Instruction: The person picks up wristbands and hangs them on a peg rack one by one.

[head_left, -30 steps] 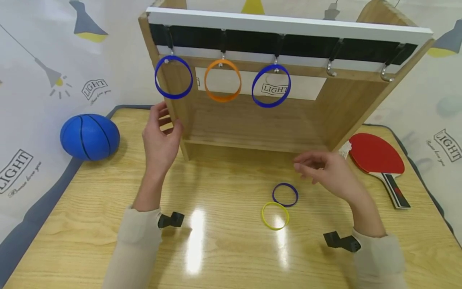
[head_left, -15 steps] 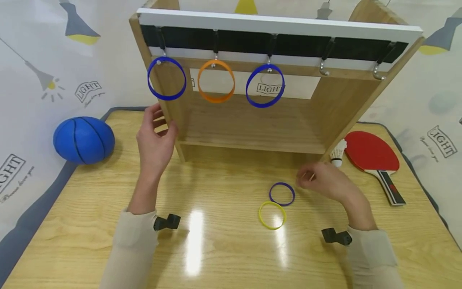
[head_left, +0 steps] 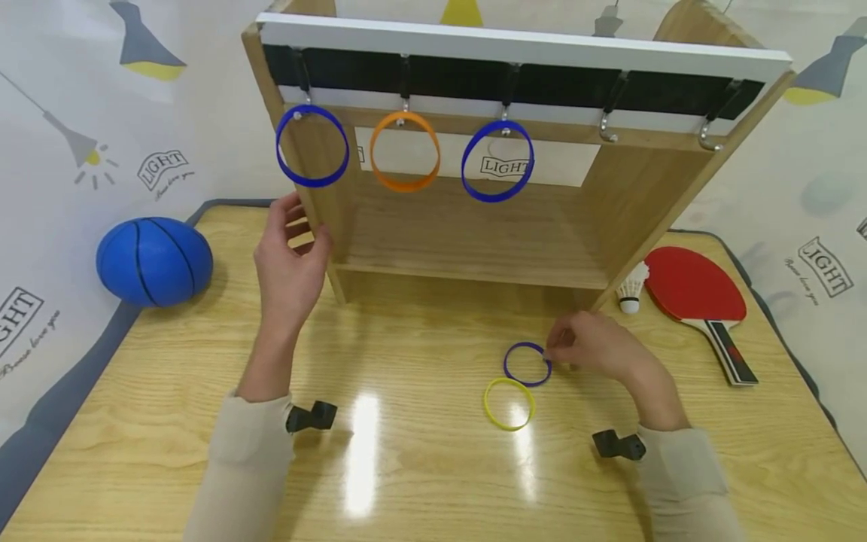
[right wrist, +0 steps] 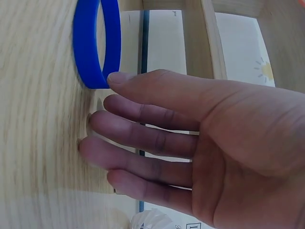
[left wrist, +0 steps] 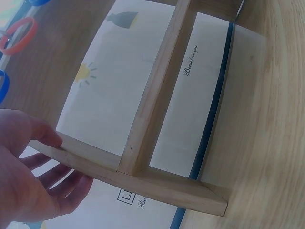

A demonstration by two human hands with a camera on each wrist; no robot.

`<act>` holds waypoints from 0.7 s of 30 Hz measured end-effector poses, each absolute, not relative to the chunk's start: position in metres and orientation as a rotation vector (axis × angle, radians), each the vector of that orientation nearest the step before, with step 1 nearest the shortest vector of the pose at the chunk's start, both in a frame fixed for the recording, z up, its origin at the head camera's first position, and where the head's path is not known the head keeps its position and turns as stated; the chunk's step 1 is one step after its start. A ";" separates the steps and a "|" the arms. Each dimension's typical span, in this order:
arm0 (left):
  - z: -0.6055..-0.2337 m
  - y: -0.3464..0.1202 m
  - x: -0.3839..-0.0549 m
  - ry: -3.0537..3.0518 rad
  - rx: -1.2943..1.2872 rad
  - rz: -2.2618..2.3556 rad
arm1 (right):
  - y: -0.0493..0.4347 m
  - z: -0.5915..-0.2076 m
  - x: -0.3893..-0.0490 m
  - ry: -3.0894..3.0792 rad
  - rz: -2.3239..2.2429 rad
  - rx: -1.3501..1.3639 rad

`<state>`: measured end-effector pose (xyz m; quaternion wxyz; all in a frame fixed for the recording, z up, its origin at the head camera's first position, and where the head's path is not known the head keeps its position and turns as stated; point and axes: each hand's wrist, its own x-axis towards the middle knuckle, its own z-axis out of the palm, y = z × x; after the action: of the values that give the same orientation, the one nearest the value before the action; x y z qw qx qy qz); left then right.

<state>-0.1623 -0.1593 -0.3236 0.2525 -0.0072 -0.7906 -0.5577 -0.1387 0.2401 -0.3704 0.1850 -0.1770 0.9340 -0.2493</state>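
Note:
A wooden hook rack (head_left: 467, 237) stands on the table; my left hand (head_left: 291, 263) grips its left side panel (left wrist: 162, 191), thumb in front and fingers behind. My right hand (head_left: 603, 346) is low at the right edge of a blue ring (right wrist: 86, 45) lying on the table. In the right wrist view its thumb tip touches that ring's rim, while the other fingers reach loosely toward the tabletop. A yellow ring (head_left: 486, 408) lies just in front of the blue one. From the rack's hooks hang a blue ring (head_left: 313, 183), an orange ring (head_left: 405, 187) and another blue ring (head_left: 497, 198).
Two bare hooks (head_left: 609, 137) are at the rack's right. A blue ball (head_left: 154, 262) sits at the left. Right of the rack are a shuttlecock (head_left: 631, 290) and a red table tennis bat (head_left: 698, 282). A patterned cloth (head_left: 61, 113) hangs behind.
My right hand has come down and left from beside the rack's lower right to the blue ring on the table. My left hand keeps its grip on the panel. The view has shifted slightly.

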 end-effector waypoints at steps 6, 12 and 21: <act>-0.324 -0.159 -0.163 -2.157 -0.013 -1.509 | 0.238 -0.372 -0.138 2.622 -0.697 -0.490; -0.324 -0.159 -0.162 -2.152 -0.017 -1.509 | 0.235 -0.373 -0.138 2.623 -0.685 -0.498; -0.325 -0.159 -0.163 -2.146 -0.026 -1.500 | 0.233 -0.366 -0.138 2.731 -0.702 -0.547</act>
<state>-0.1630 -0.1594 -0.3252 0.2586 -0.0096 -0.7916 -0.5535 -0.1379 0.2330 -0.3660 0.1341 -0.1888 0.9422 -0.2421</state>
